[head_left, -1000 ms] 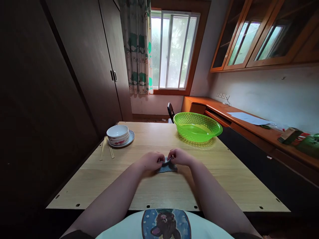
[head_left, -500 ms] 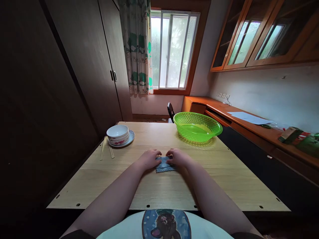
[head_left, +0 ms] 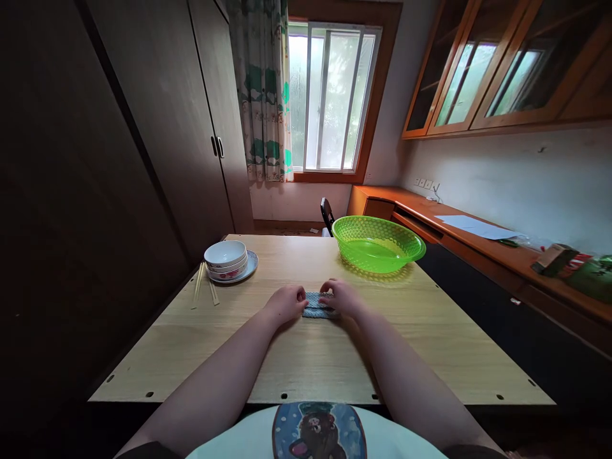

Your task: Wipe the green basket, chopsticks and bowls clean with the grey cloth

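A small folded blue-grey cloth (head_left: 316, 306) is seen lying flat on the wooden table (head_left: 306, 373), near its middle and in front of a green basket (head_left: 354, 250). The cloth is flanked by the left hand (head_left: 285, 302) and the right hand (head_left: 343, 297), and its two ends are covered by them, so only a narrow middle strip is shown. Both hands are curled, with the fingertips laid on the cloth's ends and the knuckles turned up. Whether the cloth is pinched or merely pressed down cannot be told, since the thumbs and the undersides of the fingers are hidden. The pattern on the cloth is too small to be made out. At the far left of the table a stack of bowls (head_left: 225, 253) is set on a plate (head_left: 251, 260), most of which is hidden beneath the bowls, and chopsticks (head_left: 199, 284) are laid just beside it near the table's edge. Behind the basket only the top of a dark chair (head_left: 327, 213) is seen. On the counter (head_left: 430, 213) along the right wall, sheets of paper (head_left: 466, 223) are laid, and farther along some packets (head_left: 554, 256) are dim and cannot be identified. At the bottom edge a printed shirt (head_left: 318, 437) is cut off.
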`<state>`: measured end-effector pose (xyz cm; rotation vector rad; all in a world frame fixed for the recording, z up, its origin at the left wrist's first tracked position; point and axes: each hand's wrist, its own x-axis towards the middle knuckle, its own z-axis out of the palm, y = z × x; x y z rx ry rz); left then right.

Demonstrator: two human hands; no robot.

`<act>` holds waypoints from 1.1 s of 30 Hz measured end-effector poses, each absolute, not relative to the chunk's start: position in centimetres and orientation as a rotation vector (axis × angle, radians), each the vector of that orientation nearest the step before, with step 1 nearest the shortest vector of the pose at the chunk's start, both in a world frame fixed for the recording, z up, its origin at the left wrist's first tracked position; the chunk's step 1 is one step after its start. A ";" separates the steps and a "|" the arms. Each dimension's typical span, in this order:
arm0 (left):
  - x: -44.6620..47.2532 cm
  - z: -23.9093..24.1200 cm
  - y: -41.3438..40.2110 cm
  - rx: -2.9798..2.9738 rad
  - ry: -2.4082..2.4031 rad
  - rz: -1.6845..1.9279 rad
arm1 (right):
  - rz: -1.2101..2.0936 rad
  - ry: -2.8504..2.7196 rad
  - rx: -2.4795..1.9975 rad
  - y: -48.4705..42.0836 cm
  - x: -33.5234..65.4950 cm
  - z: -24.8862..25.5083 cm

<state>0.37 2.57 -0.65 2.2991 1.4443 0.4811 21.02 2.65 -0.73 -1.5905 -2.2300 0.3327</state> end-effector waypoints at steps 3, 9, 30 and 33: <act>0.5 -0.9 2.4 2.374 1.372 0.411 | 0.409 -2.373 -1.483 2.7 21.1 -1.3; 0.8 -1.2 2.3 2.375 1.395 0.406 | 0.405 -2.177 -1.604 3.8 20.8 -2.3; 0.8 -1.7 2.5 2.546 1.106 0.351 | 0.479 -1.804 -1.740 4.7 21.7 -2.6; 0.7 -1.5 2.2 2.551 1.108 0.402 | 0.491 -1.758 -1.759 4.8 21.8 -2.7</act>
